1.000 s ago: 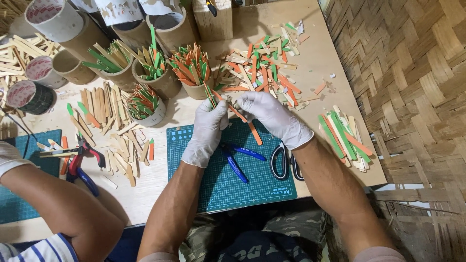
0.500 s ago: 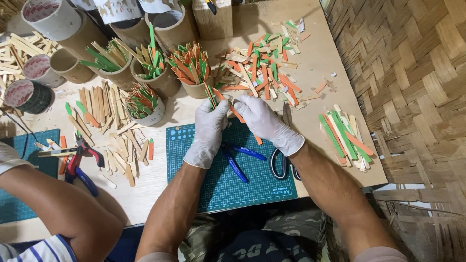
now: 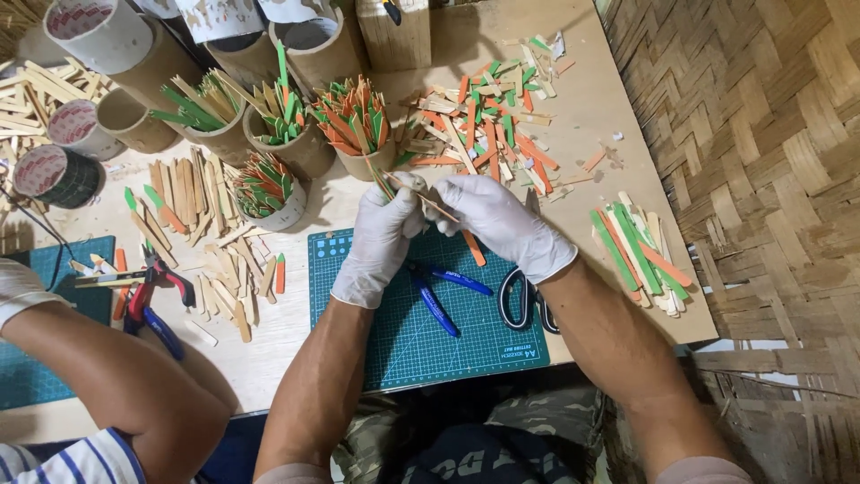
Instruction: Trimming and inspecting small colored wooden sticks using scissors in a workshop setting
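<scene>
1. You hold a thin wooden stick (image 3: 428, 203) between both gloved hands, above the far edge of the green cutting mat (image 3: 403, 336).
2. Your left hand (image 3: 381, 240) has its fingers curled shut around the stick's near end; your right hand (image 3: 499, 222) pinches the other end with closed fingertips.
3. Just beyond your fingers, a cardboard cup of orange and green sticks (image 3: 358, 125) looks already filled, as do its neighbours to the left.
4. Beyond your right fingers a loose pile of painted sticks (image 3: 488, 125) lies unsorted, so much seems left.
5. Below your hands, blue-handled pliers (image 3: 439, 291) and black scissors (image 3: 520, 300) rest untouched.
</scene>
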